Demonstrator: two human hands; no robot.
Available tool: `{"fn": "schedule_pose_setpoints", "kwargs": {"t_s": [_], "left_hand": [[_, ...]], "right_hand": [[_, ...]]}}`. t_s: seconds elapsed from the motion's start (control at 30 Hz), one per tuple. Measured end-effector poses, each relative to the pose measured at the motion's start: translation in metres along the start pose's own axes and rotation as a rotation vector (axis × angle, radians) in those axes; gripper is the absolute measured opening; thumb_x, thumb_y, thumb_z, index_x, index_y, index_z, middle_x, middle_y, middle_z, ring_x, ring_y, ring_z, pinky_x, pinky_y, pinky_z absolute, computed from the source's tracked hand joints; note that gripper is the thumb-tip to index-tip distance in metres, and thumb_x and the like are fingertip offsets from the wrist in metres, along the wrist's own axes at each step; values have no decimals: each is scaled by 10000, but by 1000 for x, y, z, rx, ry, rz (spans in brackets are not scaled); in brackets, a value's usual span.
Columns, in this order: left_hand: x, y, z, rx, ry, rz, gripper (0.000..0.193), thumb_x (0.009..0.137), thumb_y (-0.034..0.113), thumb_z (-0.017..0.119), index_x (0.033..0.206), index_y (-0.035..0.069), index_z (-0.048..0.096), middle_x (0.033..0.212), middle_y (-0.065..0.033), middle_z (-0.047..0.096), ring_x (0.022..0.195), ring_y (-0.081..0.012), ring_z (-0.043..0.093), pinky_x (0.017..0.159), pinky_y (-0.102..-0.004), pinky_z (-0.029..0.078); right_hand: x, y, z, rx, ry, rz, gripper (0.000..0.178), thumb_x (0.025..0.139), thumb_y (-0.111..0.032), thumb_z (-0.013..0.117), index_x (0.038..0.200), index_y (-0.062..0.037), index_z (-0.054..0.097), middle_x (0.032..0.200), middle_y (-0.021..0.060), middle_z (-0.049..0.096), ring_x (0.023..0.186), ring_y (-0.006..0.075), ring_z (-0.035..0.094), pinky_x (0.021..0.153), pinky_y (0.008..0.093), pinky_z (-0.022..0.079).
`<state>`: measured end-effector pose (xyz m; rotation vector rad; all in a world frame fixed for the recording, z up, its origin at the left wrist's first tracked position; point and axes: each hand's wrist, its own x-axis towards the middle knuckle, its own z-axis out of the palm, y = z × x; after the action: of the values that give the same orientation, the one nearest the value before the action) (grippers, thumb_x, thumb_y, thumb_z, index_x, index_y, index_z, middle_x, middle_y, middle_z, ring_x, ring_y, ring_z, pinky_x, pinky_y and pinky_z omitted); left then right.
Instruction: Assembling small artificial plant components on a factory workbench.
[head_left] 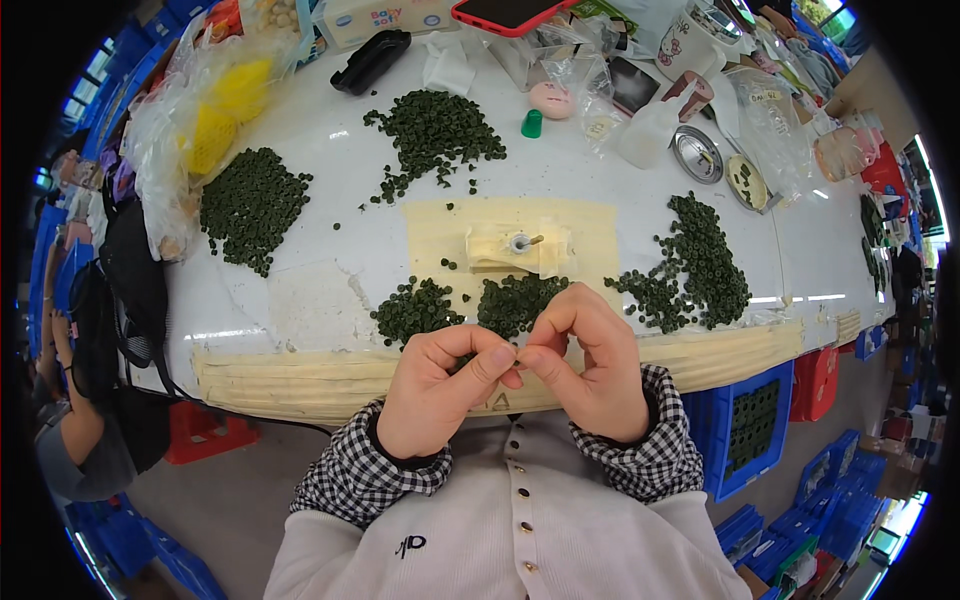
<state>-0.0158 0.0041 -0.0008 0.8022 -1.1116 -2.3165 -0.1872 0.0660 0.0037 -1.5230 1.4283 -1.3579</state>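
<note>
My left hand (445, 385) and my right hand (592, 370) meet fingertip to fingertip above the table's taped front edge. Both are closed in a pinch. Whatever is between the fingertips is tiny and mostly covered. Just beyond my hands lie a pile of small dark green ring-like parts (415, 310) and a second pile of such parts (515, 305), partly hidden by my right hand. Behind them, a small fixture (519, 243) with a metal pin is taped to a yellowish sheet (440, 225).
More green parts lie in a far pile (435, 130), a left pile (255, 205) and a right pile (705, 260). A black case (371, 62), a green cap (532, 124), a round tin (697, 154) and plastic bags (770, 130) crowd the back. A blue crate (745, 430) stands below, right.
</note>
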Motion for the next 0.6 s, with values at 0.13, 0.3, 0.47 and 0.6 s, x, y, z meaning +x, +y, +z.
{"fn": "schedule_pose_setpoints", "kwargs": {"t_s": [0.13,0.3,0.47,0.6], "left_hand": [[1,-2,3,-42,49,20,176,923,151,554,886,-9,618,718,-6,599,513,2,340,455,-163,264],[1,-8,4,-117,59,49,163,919,138,558,873,-9,611,713,-5,595,509,2,334,453,-165,260],[1,-7,10,-96,76,44,151,919,134,557,867,0,605,709,-6,593,509,-5,336,456,-172,261],[2,-11,9,-212,98,34,150,923,139,551,874,7,603,717,-19,598,506,-14,341,456,-178,267]], "right_hand": [[2,0,8,-389,167,-359,187,698,-79,731,801,-9,591,750,69,521,646,210,521,549,306,434],[0,-1,10,-507,196,-480,191,684,-83,731,806,-1,608,758,76,545,651,232,546,539,317,456],[-2,0,13,-534,233,-473,191,692,-59,719,833,5,606,760,82,546,661,235,553,537,308,464],[-1,0,18,-623,262,-498,198,698,-40,706,865,6,610,767,80,550,660,230,552,542,312,463]]}}
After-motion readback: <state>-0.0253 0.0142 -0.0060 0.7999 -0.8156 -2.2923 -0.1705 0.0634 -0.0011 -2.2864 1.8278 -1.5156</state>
